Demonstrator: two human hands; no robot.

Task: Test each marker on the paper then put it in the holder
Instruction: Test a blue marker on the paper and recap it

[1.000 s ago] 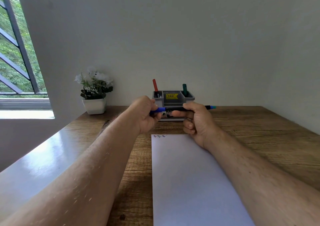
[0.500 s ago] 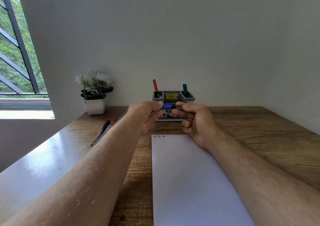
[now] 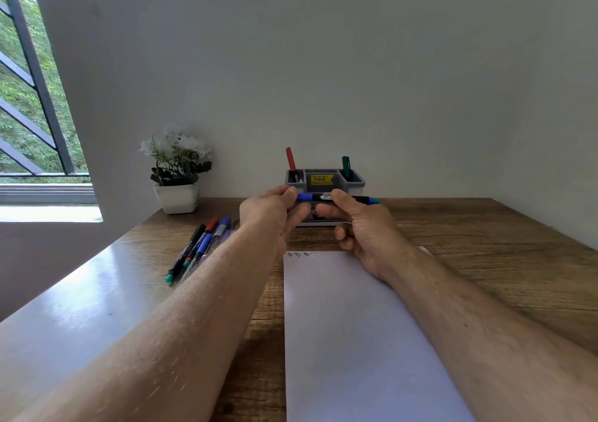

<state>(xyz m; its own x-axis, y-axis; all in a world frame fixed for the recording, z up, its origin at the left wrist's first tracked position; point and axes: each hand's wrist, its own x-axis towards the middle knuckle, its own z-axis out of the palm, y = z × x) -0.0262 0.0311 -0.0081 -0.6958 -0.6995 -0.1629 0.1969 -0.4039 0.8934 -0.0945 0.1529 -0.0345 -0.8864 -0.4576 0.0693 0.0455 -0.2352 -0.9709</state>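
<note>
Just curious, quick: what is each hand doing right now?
Left hand: fingers pinch the blue marker at its blue cap end.
Right hand: fingers grip the same marker's barrel.

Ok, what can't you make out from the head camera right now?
- Marker in both hands: the left hand covers its cap end, so capped or not is unclear.
- Holder: lower front hidden behind the right hand and the left.
- Pile of markers: partly behind the left forearm, count uncertain.
- Marks on the paper: too small to read.
- Paper's near edge: cut off by the frame.

Loose markers [image 3: 199,247] left of paper [image 3: 349,334]
</note>
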